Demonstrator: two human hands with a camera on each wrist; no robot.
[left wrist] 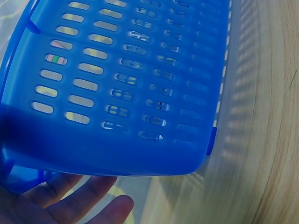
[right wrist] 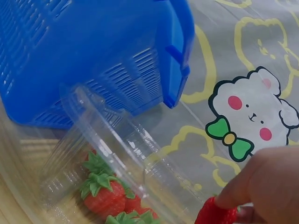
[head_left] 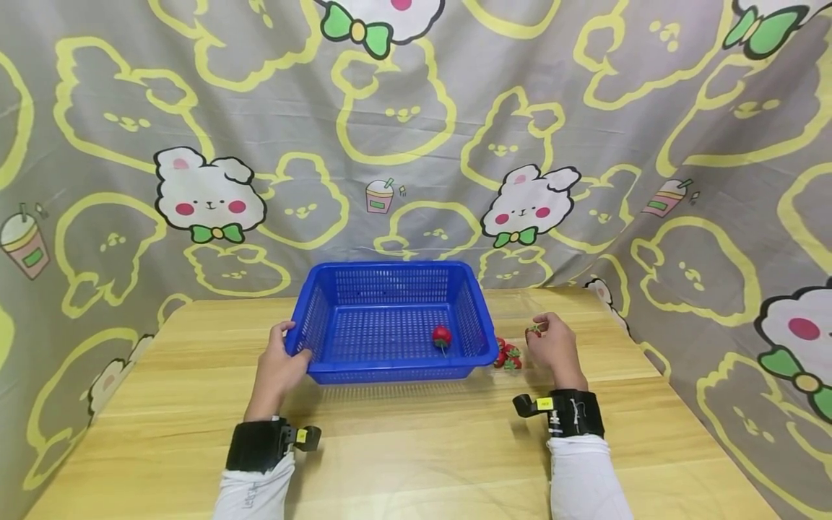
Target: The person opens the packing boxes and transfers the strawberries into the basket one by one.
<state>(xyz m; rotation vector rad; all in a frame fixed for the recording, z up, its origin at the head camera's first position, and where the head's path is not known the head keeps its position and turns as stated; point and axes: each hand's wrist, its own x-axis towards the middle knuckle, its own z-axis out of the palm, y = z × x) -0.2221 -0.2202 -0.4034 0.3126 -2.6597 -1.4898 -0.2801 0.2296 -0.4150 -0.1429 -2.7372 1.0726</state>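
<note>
A blue plastic basket (head_left: 403,374) with slotted walls stands on the table. My left hand (head_left: 281,372) holds its left end by the rim; in the left wrist view the fingers (left wrist: 77,198) show past the basket's wall. One red fruit (head_left: 442,336) with a bit of green lies inside, toward the right front. Right of the basket, a clear plastic container (right wrist: 135,151) holds several strawberries (right wrist: 106,198) with green leaves. Over that container's right side, my right hand (head_left: 555,350) pinches a single strawberry (right wrist: 216,212) between thumb and fingers.
The wooden table (head_left: 416,455) stretches toward me in front of the basket. A grey curtain (head_left: 292,130) with yellow outlines and white cartoon animals hangs behind and along both sides. Each wrist wears a black strap (head_left: 256,445) with a small camera.
</note>
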